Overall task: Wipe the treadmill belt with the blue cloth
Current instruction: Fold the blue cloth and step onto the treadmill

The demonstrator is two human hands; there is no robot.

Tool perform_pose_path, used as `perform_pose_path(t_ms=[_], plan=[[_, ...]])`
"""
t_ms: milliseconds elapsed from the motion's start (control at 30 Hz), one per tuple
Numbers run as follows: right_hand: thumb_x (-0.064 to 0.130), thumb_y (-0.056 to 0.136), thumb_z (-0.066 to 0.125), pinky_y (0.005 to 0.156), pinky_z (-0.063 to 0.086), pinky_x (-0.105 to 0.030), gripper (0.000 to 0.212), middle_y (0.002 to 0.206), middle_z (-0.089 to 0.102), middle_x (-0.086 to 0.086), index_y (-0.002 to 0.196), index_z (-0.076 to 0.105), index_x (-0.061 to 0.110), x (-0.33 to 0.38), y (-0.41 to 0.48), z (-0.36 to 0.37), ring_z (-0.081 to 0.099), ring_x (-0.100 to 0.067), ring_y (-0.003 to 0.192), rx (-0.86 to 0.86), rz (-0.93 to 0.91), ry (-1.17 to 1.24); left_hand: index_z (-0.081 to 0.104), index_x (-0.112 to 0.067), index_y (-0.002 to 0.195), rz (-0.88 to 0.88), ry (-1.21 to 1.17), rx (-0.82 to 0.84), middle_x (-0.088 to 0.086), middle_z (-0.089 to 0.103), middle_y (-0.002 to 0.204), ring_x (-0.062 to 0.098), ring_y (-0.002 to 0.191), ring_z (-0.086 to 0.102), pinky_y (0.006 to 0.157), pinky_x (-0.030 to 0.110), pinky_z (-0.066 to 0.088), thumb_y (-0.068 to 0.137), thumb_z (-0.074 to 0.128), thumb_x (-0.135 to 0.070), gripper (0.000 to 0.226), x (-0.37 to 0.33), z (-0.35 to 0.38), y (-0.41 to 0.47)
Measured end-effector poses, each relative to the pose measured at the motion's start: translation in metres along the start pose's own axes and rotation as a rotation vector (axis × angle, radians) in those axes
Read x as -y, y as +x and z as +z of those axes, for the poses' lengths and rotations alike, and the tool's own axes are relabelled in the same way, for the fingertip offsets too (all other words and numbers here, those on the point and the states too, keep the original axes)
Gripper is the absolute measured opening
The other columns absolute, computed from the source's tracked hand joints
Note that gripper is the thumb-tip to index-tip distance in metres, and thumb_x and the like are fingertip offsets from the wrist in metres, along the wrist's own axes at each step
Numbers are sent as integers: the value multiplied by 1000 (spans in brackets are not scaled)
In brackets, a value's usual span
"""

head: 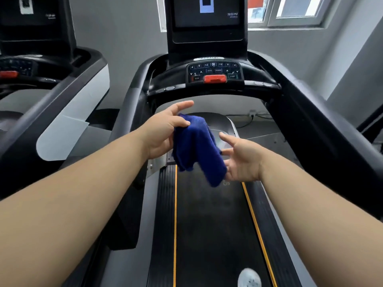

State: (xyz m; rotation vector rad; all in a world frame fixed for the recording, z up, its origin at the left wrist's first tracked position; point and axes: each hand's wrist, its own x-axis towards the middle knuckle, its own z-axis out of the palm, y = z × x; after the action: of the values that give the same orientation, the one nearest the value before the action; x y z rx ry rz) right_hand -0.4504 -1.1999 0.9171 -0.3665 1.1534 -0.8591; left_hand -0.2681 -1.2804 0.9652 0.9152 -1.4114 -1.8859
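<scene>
A dark blue cloth hangs bunched in the air above the front of the black treadmill belt. My left hand pinches its upper edge between thumb and fingers. My right hand is spread, palm up, beside and slightly under the cloth's lower right end, fingers touching it. Orange stripes border the belt on both sides.
The treadmill console with a red stop button and a dark screen stands ahead. Black handrails run along both sides. A second treadmill is at the left. A white shoe rests on the belt at the bottom.
</scene>
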Motion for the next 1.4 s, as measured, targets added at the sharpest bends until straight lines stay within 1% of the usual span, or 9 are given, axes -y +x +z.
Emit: perform_pose_path(t_ms=[133, 267, 367, 500, 667, 800, 1000, 1133, 1400], plan=[[47, 87, 60, 50, 40, -25, 60, 91, 65, -8, 130, 39, 12, 31, 35, -33, 56, -16, 64, -10, -42, 50, 53, -30, 130, -4, 57, -72, 8, 51, 112, 15, 80, 53, 76, 23, 49, 90, 37, 9, 58, 5, 21, 54], [8, 86, 59, 71, 52, -27, 23, 106, 62, -18, 109, 58, 10, 76, 62, -78, 62, -23, 78, 40, -75, 203, 58, -30, 120, -65, 46, -64, 17, 48, 134, 26, 97, 53, 80, 33, 49, 86, 33, 13, 60, 8, 39, 114], [9, 87, 57, 57, 47, -23, 36, 101, 64, -15, 122, 52, 13, 104, 83, -110, 61, -20, 71, 148, -49, 77, 63, -26, 114, -98, 58, -79, 19, 51, 132, 28, 98, 55, 81, 36, 49, 83, 33, 13, 58, 10, 55, 158], [4, 83, 60, 74, 48, -27, 45, 106, 64, -13, 127, 53, 12, 136, 122, -146, 60, -21, 92, 58, -150, 102, 61, -21, 115, -112, 61, -112, 12, 62, 111, 24, 93, 59, 74, 32, 51, 82, 35, 12, 53, 14, 68, 202], [-14, 75, 64, 71, 55, -30, 66, 118, 59, -17, 134, 45, 10, 166, 161, -171, 65, -25, 96, -93, -329, 161, 65, -27, 103, -137, 340, -294, 9, 63, 116, 20, 94, 58, 74, 26, 46, 82, 56, 4, 39, 27, 50, 242], [-9, 71, 72, 88, 54, -42, 79, 121, 50, -16, 138, 42, 20, 183, 190, -175, 62, -31, 101, -278, -368, -344, 65, -27, 106, -127, 622, -397, 1, 60, 98, 11, 82, 56, 59, 11, 43, 79, 70, -8, 34, 34, 25, 268], [18, 86, 60, 77, 48, -28, 18, 96, 69, -1, 99, 72, 20, 220, 223, -157, 61, -18, 93, -359, -403, -1230, 66, -23, 109, -133, 1239, -242, -3, 63, 105, 14, 92, 55, 77, 24, 42, 86, 62, -22, 22, 36, -15, 326], [32, 85, 60, 61, 42, -27, 16, 81, 64, 0, 76, 62, 19, 241, 264, -149, 56, -18, 82, -448, -432, -1065, 63, -21, 83, -123, 1270, -230, 2, 56, 91, 20, 82, 53, 65, 28, 38, 93, 52, -30, 17, 37, -55, 369], [45, 83, 59, 65, 37, -35, 26, 74, 51, -4, 76, 55, 20, 235, 358, -150, 44, -21, 72, -376, -323, -405, 51, -19, 57, -263, 590, -338, -8, 48, 57, 14, 62, 41, 61, 29, 30, 92, 54, -43, 42, 67, -104, 417]])
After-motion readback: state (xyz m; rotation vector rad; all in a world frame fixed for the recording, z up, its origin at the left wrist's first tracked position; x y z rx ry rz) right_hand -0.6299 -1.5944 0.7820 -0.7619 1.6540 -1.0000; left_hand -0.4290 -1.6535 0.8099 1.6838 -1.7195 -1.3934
